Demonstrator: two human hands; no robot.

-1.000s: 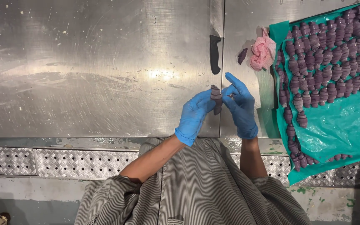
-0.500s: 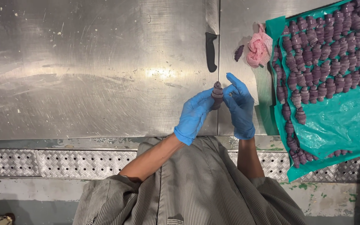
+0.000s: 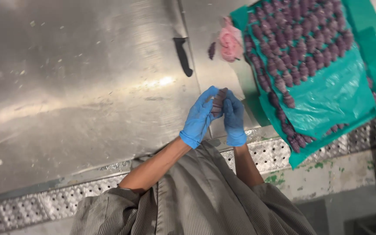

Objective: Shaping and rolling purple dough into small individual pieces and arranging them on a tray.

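Holding one purple piece [image 3: 219,101] between them, the gloved left hand [image 3: 199,116] and right hand [image 3: 234,116] hover above the desk [image 3: 79,95], knife [image 3: 182,55] just beyond.

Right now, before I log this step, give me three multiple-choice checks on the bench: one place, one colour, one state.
1. Where does the knife lie?
A. on the steel table, beyond the hands
B. on the green sheet
C. in a hand

2. What colour are the gloves?
A. white
B. blue
C. black

3. How is the small purple piece held?
A. lying loose on the table
B. by one hand
C. between both hands

Key: 1 A, it lies on bare steel; 2 B, left hand and right hand wear blue; 3 C, both hands' fingers close on it.
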